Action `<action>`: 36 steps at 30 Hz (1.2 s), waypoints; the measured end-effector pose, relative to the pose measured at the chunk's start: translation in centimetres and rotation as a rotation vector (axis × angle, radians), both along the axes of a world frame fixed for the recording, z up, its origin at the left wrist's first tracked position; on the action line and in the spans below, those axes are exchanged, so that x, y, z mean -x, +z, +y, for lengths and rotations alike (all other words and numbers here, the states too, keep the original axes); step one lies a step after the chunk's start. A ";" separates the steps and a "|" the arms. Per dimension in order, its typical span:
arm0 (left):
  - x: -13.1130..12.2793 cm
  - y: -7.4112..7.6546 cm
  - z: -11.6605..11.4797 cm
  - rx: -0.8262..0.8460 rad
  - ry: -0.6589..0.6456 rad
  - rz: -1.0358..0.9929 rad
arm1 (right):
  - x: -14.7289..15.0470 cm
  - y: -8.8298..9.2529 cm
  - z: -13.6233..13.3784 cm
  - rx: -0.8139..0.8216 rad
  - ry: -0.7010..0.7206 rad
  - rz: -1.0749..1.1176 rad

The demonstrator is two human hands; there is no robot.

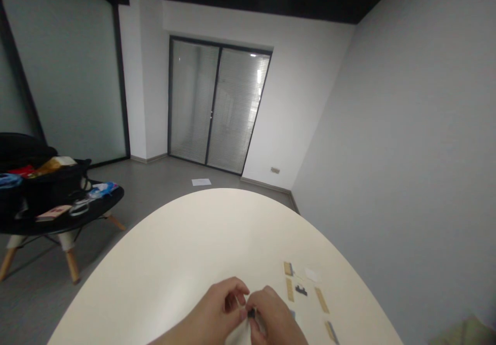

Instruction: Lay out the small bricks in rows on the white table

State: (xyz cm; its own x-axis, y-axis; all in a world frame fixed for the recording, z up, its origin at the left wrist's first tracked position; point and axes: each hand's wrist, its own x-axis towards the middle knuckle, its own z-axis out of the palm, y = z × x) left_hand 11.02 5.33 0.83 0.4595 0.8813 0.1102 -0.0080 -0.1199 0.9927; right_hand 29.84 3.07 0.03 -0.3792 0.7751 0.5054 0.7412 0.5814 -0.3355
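Near the front edge of the white round table (186,247), my two hands meet over a small dark piece (251,313). My right hand (275,316) pinches this piece between thumb and fingers. On its left, my left hand (219,309) has curled fingers held apart from the thumb, and the thumb tip touches or nearly touches the piece. The piece is too small and blurred to name. Just right of my hands lie another dark notched piece (301,289) and a tan strip (290,289).
More tan strips (321,299) lie at the table's right, one with a grey edge (332,332), beside a pale scrap (311,275). A black chair (112,200) at left bears a bag (58,187) and loose items. Paper (201,182) lies on the floor; a wall (406,154) stands right.
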 end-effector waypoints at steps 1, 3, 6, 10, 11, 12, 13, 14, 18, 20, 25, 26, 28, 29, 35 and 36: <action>-0.1 -0.1 0.1 0.022 0.001 -0.032 | 0.1 0.5 0.0 -0.032 0.030 0.026; -0.2 -0.2 0.1 0.107 -0.032 -0.126 | 0.2 1.9 -0.1 -0.084 0.118 0.071; -0.4 0.3 0.1 0.233 -0.080 -0.264 | 0.4 3.7 -0.4 -0.157 0.222 0.157; -0.4 1.3 -0.2 0.260 -0.051 -0.294 | 0.6 4.2 -0.7 -0.200 0.209 0.185; -0.3 1.5 -0.3 0.256 -0.053 -0.295 | 0.5 4.1 -0.7 -0.214 0.198 0.179; -0.3 1.8 -0.3 0.247 -0.057 -0.290 | 0.4 4.0 -0.7 -0.230 0.188 0.172; -0.2 1.9 -0.4 0.231 -0.056 -0.278 | 0.3 3.9 -0.7 -0.244 0.176 0.165; -0.1 2.1 -0.4 0.213 -0.050 -0.261 | 0.2 3.8 -0.7 -0.254 0.166 0.158; 0.0 2.5 -0.6 0.160 -0.018 -0.204 | 0.1 4.2 -0.6 -0.258 0.220 0.137; 0.0 2.5 -0.6 0.161 -0.018 -0.203 | 0.3 4.6 -0.5 -0.252 0.277 0.135; -0.2 2.0 -0.4 0.161 -0.023 -0.198 | 0.3 5.3 -0.6 -0.277 0.257 0.174; -0.2 1.9 -0.4 0.157 -0.022 -0.195 | 0.1 5.4 -0.6 -0.287 0.221 0.181; -0.1 1.7 -0.4 0.138 -0.022 -0.167 | -0.6 5.4 -0.6 -0.314 0.112 0.190; 0.0 1.6 -0.5 0.124 -0.023 -0.137 | -1.0 5.3 -0.5 -0.319 0.040 0.198; 0.7 1.1 -0.6 -0.218 -0.178 0.236 | -5.2 5.1 0.5 0.051 -0.378 0.289; 0.7 1.0 -0.5 -0.305 -0.255 0.266 | -6.0 5.1 0.7 0.148 -0.418 0.278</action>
